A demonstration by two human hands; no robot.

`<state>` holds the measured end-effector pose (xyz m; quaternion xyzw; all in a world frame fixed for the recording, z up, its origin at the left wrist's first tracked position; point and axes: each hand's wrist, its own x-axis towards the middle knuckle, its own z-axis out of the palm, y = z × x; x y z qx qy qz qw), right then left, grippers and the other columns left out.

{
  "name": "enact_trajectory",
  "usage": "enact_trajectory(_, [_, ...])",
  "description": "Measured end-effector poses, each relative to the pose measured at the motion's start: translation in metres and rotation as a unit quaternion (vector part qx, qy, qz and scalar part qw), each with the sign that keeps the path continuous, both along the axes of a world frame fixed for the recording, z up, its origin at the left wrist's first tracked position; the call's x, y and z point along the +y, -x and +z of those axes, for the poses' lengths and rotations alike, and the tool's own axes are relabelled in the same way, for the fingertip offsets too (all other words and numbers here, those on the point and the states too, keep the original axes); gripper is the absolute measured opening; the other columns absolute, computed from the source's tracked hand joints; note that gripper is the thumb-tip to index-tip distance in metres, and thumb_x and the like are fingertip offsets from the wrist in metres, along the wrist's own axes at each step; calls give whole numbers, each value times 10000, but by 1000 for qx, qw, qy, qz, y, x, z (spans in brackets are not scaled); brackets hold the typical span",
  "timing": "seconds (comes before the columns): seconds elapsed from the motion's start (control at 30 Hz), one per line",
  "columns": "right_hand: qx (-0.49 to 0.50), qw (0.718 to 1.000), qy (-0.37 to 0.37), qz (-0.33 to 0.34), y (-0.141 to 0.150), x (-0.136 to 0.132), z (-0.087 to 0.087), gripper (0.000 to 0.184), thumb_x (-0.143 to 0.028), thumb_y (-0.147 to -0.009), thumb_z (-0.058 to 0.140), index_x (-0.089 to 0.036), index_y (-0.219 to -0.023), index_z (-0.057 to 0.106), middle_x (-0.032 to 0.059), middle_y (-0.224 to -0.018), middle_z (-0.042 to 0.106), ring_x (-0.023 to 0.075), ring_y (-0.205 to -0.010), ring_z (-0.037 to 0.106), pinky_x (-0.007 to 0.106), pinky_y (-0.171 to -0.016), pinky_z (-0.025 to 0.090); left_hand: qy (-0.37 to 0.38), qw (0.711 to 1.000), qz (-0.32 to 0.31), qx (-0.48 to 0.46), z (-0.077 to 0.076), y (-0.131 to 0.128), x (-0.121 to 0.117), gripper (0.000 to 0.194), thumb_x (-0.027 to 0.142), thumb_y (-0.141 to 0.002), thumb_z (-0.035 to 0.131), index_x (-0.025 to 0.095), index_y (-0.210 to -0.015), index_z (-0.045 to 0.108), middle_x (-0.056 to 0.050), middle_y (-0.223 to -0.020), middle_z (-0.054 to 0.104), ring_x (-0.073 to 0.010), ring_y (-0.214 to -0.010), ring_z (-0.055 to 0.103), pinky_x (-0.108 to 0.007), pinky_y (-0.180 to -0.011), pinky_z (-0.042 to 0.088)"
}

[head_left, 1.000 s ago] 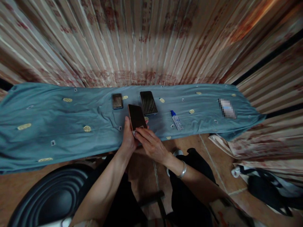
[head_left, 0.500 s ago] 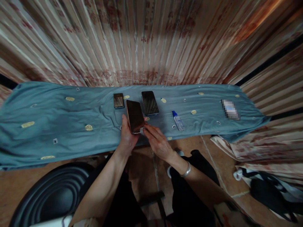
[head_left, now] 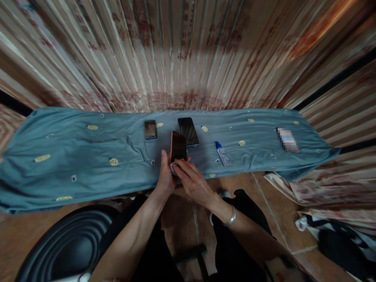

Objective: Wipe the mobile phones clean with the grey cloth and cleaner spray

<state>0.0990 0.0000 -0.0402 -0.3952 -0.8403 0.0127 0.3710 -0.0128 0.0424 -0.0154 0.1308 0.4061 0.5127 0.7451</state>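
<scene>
The left hand (head_left: 167,175) wraps the lower part of one smartphone (head_left: 178,145), thumb along its left side, above the table's (head_left: 94,178) near edge, mid-length. The right hand's (head_left: 194,183) bent fingers pinch one small white piece (head_left: 173,168) against the phone's bottom end. Towards the far edge lie one second smartphone (head_left: 188,131) and one small dark device (head_left: 150,130); one blue-capped bottle (head_left: 223,155) lies nearer the near edge, one blurred packet (head_left: 288,140) towards the right end.

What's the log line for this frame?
left hand: holds orange-edged phone | right hand: white item at phone's lower end | nearby: blue-capped bottle
</scene>
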Motion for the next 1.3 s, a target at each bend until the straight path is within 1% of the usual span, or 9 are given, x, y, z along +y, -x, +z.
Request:
enact_trajectory(0.17, [-6,1000,12,-14,-3,3,2,495,-49,-931,388,-100,-1406,514,198,-1408,540,272,-1345,466,466,-1098,477,-10,1000,3,22,-8,-4,-9,643,716,-711,644,129,-963,717,-119,-1046,748,-246,-1119,670,-329,-996,508])
enact_trajectory(0.3, [-24,1000,9,-14,-7,7,2,483,-56,-937,388,-120,-1392,536,184,-1423,536,272,-1354,458,467,-1101,475,-20,999,0,30,-10,-8,-14,563,647,-777,634,138,-999,726,-113,-1183,716,-231,-1260,588,-327,-1104,425])
enact_trajectory(0.47, [-31,997,11,-68,-22,25,-3,462,-101,-969,390,-144,-1407,531,172,-1427,541,271,-1349,470,485,-1115,457,-82,995,-26,44,-15,-14,-20,450,489,-803,683,156,-1103,725,-95,-1335,648,-244,-1388,462,-378,-1151,383])
enact_trajectory(0.6, [-33,994,15,-100,-34,37,-4,446,-137,-986,378,-83,-1404,525,198,-1461,504,280,-1383,433,475,-1136,431,-105,987,-78,93,-17,-15,-27,520,447,-786,707,187,-1235,685,-93,-1403,596,-321,-1299,542,-452,-981,535])
enact_trajectory(0.7, [-25,993,41,-108,-39,41,-3,481,-152,-987,359,-126,-1455,468,164,-1484,490,270,-1415,396,506,-1150,406,-95,984,-99,118,-14,-14,-30,567,450,-771,716,192,-1273,665,-97,-1370,620,-325,-1161,629,-390,-763,607])
enact_trajectory(0.83, [1,994,55,-94,-44,45,2,496,-172,-991,322,-130,-1472,437,154,-1489,484,250,-1440,367,515,-1168,377,-68,982,-115,136,-10,-14,-30,617,422,-734,757,190,-1296,650,-96,-1268,681,-267,-956,694,-292,-574,575])
enact_trajectory(1.0, [50,990,78,-102,-49,48,6,495,-196,-1005,284,-142,-1478,418,158,-1457,515,222,-1409,416,484,-1165,381,-50,980,-141,128,-6,-15,-33,715,406,-699,795,177,-1349,604,-92,-1056,747,-242,-876,709,-288,-607,579])
enact_trajectory(1.13, [101,981,110,-124,-53,51,3,472,-250,-1009,312,-194,-1461,438,124,-1405,570,209,-1339,499,453,-1129,419,-58,979,-160,111,-4,-12,-36,722,445,-689,800,169,-1329,612,-105,-1061,745,-262,-924,716,-293,-644,583])
enact_trajectory(1.3, [200,956,171,-128,-60,54,-5,416,-288,-991,362,-156,-1322,576,125,-1276,664,212,-1217,600,416,-1078,453,-73,983,-139,91,5,-6,-36,598,447,-693,794,172,-1211,678,-114,-1095,736,-279,-954,724,-329,-720,599])
